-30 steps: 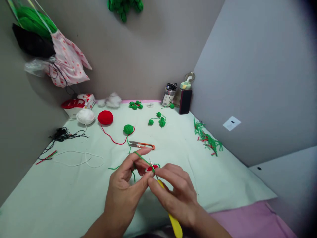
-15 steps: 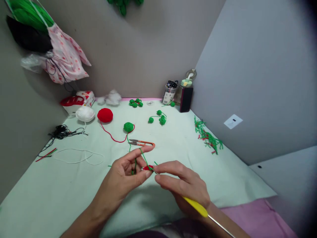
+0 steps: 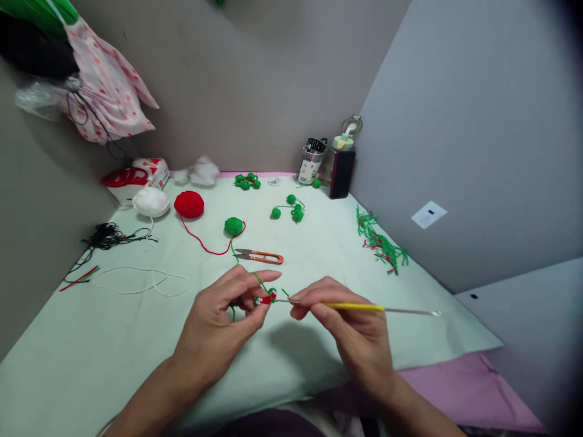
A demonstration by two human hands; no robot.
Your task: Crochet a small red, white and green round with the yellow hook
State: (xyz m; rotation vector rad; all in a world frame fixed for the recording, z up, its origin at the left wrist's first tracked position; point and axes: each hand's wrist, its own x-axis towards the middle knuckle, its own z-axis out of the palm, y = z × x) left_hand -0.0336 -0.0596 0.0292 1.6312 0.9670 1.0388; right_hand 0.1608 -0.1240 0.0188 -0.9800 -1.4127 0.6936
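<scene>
My left hand (image 3: 228, 315) pinches a small crochet piece (image 3: 266, 299) in red, white and green between thumb and fingers. Green yarn (image 3: 259, 280) passes over its raised index finger and leads back to the green yarn ball (image 3: 234, 226). Between the fingers of my right hand (image 3: 348, 325) lies a crochet hook (image 3: 355, 306) with a yellow grip, held almost level. The hook's thin tip reaches the edge of the piece; its other metal end points right. Just beyond my left hand lie orange thread snips (image 3: 268, 258).
Red yarn (image 3: 189, 204) and white yarn (image 3: 151, 202) balls sit back left, near black thread (image 3: 107, 235). Small green crochet balls (image 3: 297, 212) lie mid-table. A pen cup (image 3: 310, 164) and a phone (image 3: 342, 175) stand at the back; green yarn scraps (image 3: 381, 243) lie right.
My right hand has turned the crochet hook from a downward slant to nearly level and moved slightly right. The crochet piece has tilted up in my left hand. The view has shifted slightly.
</scene>
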